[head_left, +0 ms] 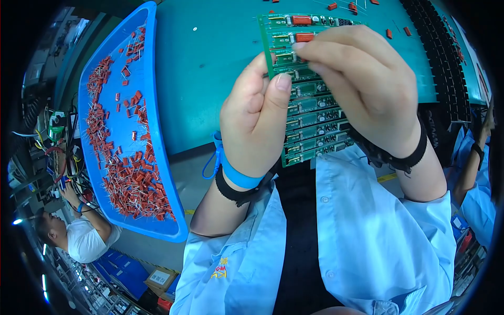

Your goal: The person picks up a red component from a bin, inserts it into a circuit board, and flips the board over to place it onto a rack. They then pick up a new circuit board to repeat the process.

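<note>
Shirt [367, 231] | left hand [257, 113] clamps circuit board [308, 90] | right hand [370, 79]: grip unclear | teal table [210, 52] | floor [195, 178]

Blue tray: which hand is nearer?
Left. The left hand is to the right of the blue tray, apart from it, holding the board; the right hand is farther right, over the board.

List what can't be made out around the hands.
Head view:
Left hand: most fingers hidden behind the green board panel.
Right hand: hides part of the panel; its grip is unclear.
Red components in the blue tray: overlapping, too small to count.
Black segmented strip: cut off by top edge.
</note>
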{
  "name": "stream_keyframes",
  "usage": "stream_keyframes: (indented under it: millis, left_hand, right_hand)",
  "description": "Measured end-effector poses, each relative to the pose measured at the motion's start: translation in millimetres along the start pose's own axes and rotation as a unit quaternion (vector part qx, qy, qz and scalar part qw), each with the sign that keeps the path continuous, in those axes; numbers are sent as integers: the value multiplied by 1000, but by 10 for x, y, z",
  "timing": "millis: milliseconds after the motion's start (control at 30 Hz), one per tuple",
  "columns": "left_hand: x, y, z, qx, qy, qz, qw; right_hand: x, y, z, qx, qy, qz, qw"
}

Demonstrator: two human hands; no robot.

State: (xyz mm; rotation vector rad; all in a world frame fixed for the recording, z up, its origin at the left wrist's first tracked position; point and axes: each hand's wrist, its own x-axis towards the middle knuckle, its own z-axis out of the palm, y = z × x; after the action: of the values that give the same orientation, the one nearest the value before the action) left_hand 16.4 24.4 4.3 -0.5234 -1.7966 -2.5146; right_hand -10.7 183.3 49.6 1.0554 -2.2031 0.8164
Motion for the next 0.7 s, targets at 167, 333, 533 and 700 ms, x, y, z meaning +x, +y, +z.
stream_keyframes:
  millis: [167,333,533,700]
  left_hand:
    - [8,3,-19,-21,-13,-6,1000]
    - [24,30,-33,-20,-20,-22,999]
    - [17,32,-51,-43,-20,-19,999]
    - [-9,27,-49,-34,-28,-7,999]
  right_hand:
    - [-88,-47,-203,-12,-33,52,998]
    - [-163,-50,-168,-67,-110,3,992]
    - [-110,54,-285,3,-131,26,991]
    - [1,247,-436,-32,13,210,977]
